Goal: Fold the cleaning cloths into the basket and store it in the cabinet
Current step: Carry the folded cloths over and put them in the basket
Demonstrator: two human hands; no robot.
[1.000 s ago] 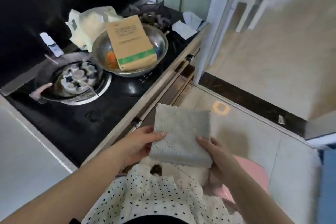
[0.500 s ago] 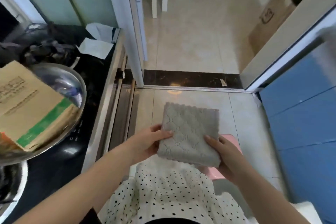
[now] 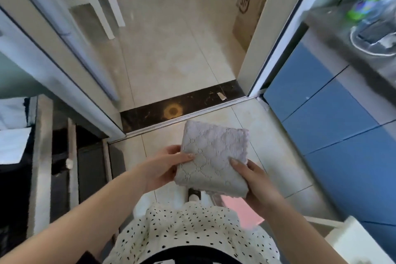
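I observe a pale tiled floor [image 3: 171, 53] with a dark threshold strip [image 3: 182, 109] across an open doorway. Blue cabinet fronts [image 3: 321, 113] run along the right under a grey counter [image 3: 347, 34]. A cardboard box [image 3: 250, 6] stands beyond the doorway, white furniture legs [image 3: 107, 13] opposite.

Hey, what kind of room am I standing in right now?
Most likely a home kitchen, by its doorway. Blue cabinet fronts run under a grey countertop on one side, a sliding glass door opens onto a tiled room, and both hands hold a folded cleaning cloth.
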